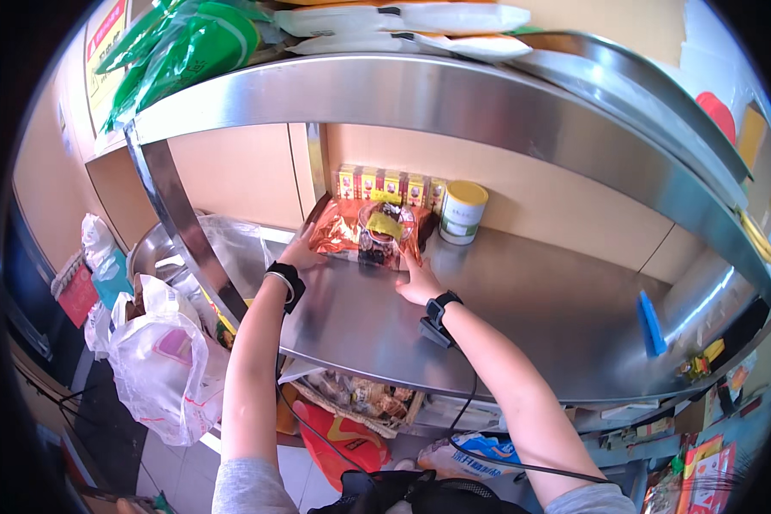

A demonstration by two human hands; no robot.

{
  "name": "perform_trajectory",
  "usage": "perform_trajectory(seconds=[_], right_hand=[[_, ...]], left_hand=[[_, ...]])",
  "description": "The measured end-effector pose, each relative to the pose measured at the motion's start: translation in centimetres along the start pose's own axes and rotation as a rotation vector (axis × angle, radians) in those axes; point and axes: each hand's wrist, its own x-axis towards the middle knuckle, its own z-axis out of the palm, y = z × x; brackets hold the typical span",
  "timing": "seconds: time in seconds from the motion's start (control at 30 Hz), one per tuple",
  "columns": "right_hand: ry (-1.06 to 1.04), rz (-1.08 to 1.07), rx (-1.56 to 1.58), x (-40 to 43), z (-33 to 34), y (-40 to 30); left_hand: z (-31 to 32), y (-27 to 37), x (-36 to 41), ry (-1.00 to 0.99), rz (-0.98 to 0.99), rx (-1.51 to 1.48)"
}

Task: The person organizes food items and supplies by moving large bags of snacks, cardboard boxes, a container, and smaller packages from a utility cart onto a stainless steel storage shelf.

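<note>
An orange-and-brown glossy food package (340, 228) with a yellow label lies on the stainless steel table (385, 327), near the back. My left hand (302, 249) grips its left edge. At its right front corner, my right hand (419, 279) has its fingers on the wrapper; the thumb is spread away from them. Directly behind stands a row of small yellow-and-red boxes (390, 185), partly hidden by the package. To the right of these is a white can (462, 215) with a yellow lid. Each of my wrists wears a black strap.
Overhead, a steel shelf (385, 90) holds white packs (398, 22), green bags (199, 51) and a metal tray (642, 77). A steel post (186, 225) and plastic bag (167, 372) flank my left arm. Below sits a basket (372, 398). A black cable (466, 411) runs from my right wrist.
</note>
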Motion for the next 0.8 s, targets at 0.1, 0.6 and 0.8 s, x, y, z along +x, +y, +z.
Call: perform_trajectory(seconds=[0.1, 0.6, 0.8], right_hand=[[0.060, -0.121, 0.217, 1.3, -0.3, 2.5], [0.109, 0.049, 0.723, -19.9, -4.6, 10.2], [0.010, -0.011, 0.620, -30.5, -10.1, 8.0]], left_hand=[[1.5, 1.3, 1.1, 0.072, 0.039, -0.025], [6.9, 9.1, -20.2, -0.036, 0.170, -0.295], [10.9, 12.8, -28.7, -0.038, 0.099, -0.606]])
